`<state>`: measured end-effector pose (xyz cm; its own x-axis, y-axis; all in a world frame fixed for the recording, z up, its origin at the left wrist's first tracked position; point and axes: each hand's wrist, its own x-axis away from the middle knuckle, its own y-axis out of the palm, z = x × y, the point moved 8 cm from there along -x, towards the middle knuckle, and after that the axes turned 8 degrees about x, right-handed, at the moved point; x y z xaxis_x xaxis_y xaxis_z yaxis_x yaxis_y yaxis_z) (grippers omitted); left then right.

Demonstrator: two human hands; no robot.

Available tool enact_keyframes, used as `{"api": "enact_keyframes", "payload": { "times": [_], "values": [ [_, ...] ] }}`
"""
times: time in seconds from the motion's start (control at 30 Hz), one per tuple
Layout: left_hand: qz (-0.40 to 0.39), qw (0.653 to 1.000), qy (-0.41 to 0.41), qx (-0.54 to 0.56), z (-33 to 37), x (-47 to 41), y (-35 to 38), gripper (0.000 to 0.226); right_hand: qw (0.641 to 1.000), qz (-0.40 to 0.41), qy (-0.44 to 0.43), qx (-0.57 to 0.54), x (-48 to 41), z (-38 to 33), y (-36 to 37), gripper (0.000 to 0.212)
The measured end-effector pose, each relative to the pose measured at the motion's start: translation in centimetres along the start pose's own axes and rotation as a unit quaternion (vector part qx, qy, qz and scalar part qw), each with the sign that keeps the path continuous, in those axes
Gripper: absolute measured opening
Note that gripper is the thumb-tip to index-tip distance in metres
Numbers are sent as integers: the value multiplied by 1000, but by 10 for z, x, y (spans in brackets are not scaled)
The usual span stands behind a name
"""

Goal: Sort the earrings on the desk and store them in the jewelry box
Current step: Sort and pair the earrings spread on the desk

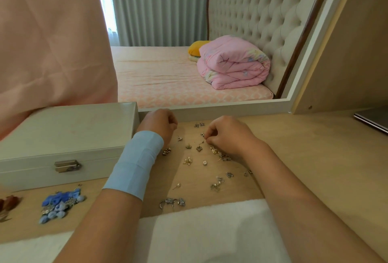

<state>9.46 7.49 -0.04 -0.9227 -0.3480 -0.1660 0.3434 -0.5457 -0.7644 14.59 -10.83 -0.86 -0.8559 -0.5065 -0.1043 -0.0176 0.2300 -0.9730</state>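
On the pale wooden table [294,158]: small gold and silver earrings [199,164] lie scattered between both hands.
Right hand [228,134]: fingers [212,134] pinch a tiny silver stud [202,134]; best lifted straight up, clear of its neighbours.
Left hand [159,125]: fingers curled; I cannot tell whether they hold anything.
White rectangular jewelry box [63,132]: lid shut, left of the hands; it needs opening.
Blue flower earrings [60,204]: heaped apart, near left.

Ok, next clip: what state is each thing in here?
jewelry box, lid down, clasp shut.
loose earrings, spread over the desk in small groups.
blue earrings, piled in front of the box.
left hand, fingers curled, nothing visible in it.
right hand, pinching a small earring on the desk.
laptop, closed.
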Motion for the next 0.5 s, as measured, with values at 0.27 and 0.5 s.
{"api": "enact_keyframes", "payload": {
  "times": [0.27, 0.5],
  "values": [
    [-28, 996, -45, -71, -14, -3, 12, 23, 1000, -8, 3, -25, -5, 0, -2, 6],
    [-12, 997, -61, -47, -22, -3, 13, 25, 998, -29, -39, -30, -28, -36, -7, 9]
  ]
}}
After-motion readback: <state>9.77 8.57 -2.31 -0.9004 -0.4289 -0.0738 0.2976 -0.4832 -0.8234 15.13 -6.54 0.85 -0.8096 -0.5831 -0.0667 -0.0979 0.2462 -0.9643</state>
